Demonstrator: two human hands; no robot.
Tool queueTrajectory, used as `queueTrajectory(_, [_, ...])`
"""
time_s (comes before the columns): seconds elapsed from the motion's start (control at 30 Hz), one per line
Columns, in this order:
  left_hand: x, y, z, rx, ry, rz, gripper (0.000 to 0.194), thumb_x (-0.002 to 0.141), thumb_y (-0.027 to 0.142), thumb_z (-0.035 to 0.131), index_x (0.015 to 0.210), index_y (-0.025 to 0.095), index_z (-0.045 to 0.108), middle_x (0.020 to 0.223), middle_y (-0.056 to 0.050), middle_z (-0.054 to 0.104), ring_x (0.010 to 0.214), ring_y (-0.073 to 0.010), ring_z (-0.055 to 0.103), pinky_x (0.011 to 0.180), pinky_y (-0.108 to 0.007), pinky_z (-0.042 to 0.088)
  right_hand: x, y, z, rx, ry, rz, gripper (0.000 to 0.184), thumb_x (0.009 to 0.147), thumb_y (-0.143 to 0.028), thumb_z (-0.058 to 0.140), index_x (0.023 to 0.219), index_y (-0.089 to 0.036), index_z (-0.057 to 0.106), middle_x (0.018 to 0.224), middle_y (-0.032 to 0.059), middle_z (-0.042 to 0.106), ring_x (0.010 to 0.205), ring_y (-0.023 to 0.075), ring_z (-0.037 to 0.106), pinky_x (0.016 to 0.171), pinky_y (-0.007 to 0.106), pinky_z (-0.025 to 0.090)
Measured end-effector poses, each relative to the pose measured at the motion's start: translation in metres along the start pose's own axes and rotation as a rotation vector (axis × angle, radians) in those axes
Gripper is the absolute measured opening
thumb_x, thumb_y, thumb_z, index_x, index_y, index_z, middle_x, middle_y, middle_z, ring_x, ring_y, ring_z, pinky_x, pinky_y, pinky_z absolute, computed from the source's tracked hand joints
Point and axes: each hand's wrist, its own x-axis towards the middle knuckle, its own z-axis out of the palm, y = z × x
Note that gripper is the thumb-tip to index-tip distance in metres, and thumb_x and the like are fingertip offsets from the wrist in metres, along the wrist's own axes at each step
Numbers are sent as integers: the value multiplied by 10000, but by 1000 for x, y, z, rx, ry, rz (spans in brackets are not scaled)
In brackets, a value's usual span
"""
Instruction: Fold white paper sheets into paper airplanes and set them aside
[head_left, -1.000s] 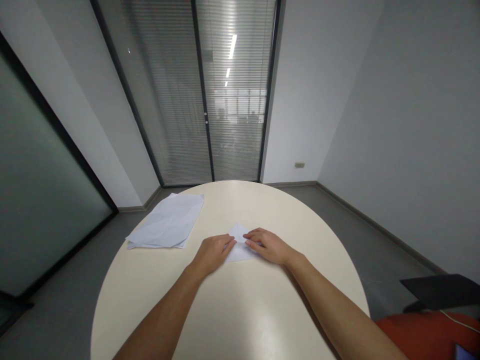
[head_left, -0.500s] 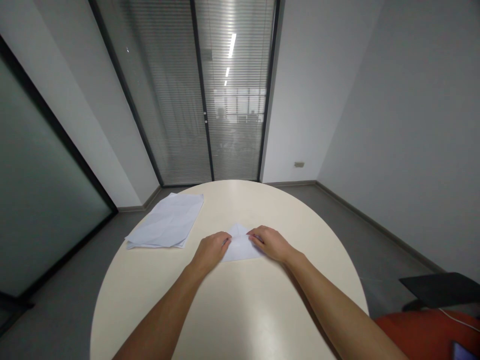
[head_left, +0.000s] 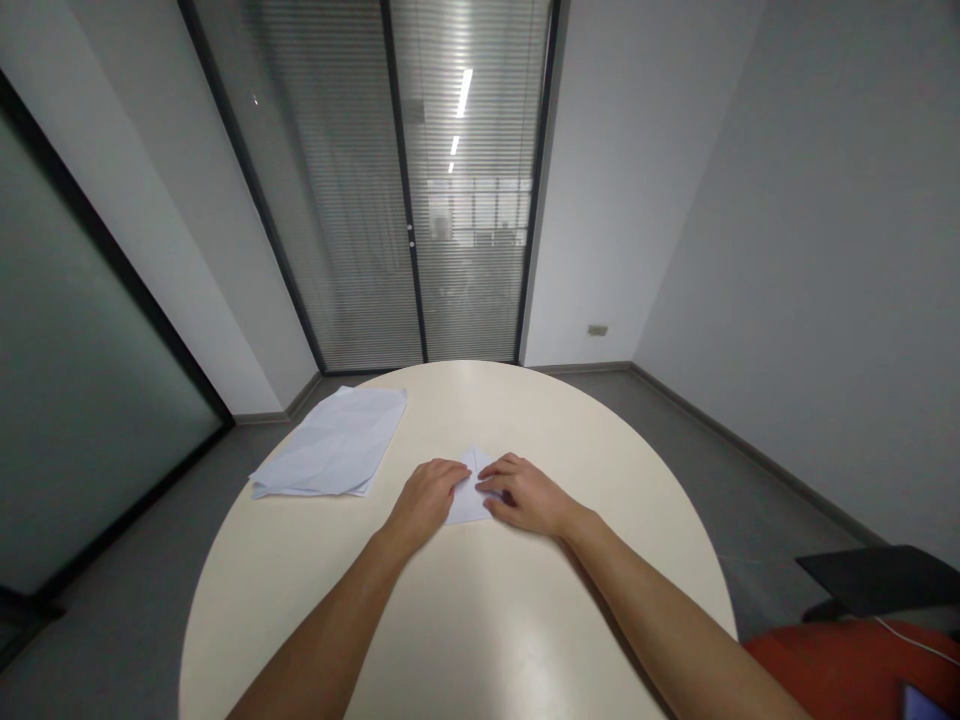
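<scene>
A folded sheet of white paper point(head_left: 468, 508) lies on the table before me, with a pointed top and a vertical crease near its middle. At its left side, my left hand point(head_left: 430, 500) has its fingers close together, gripping the paper's edge. My right hand point(head_left: 523, 496) rests across the right part with its fingers apart, fingertips touching the paper near the crease. The right part of the sheet is hidden under that hand.
A loose stack of white paper sheets point(head_left: 336, 440) lies at the left of the round cream table point(head_left: 570, 415). A red chair seat point(head_left: 840, 665) with a black armrest point(head_left: 881, 578) is at the lower right. Glass panels with blinds point(head_left: 345, 250) stand beyond the table.
My right hand has moved left and spread its fingers from a pinch. The right side of the paper has been folded over toward the middle. My left hand has barely shifted.
</scene>
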Motion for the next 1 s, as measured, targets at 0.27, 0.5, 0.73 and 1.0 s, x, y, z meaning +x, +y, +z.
queueTrajectory(0.27, [-4,10,-6,13,-46,-21,261,928,212,556,1112,221,741,1198,-52,720,1133,-228,621,1027,-388,472,-3,9,-5,65,-45,5,296,933,-262,583,1184,-211,732,1208,108,701,1120,247,615,990,391,471])
queueTrajectory(0.5, [-1,20,-5,118,-101,-2,258,956,166,519,1050,223,752,1191,-69,727,1139,-260,601,1013,-437,444,-10,24,-9,31,-28,110,269,944,-286,554,1080,-215,776,1157,100,726,1070,250,641,952,385,500])
queueTrajectory(0.73, [-1,27,-2,180,-132,-48,340,936,85,473,1137,223,710,1287,-93,672,1182,-266,583,1016,-439,427,-3,5,-8,33,-41,-5,301,899,-275,614,1163,-215,745,1183,107,714,1103,248,627,974,380,477])
queueTrajectory(1.0, [-7,32,0,205,-110,-82,415,994,405,457,1349,238,594,1437,-103,562,1260,-317,498,1052,-478,389,1,1,-7,106,-48,20,272,920,-188,543,1080,-238,757,1076,46,764,1027,207,667,956,325,467])
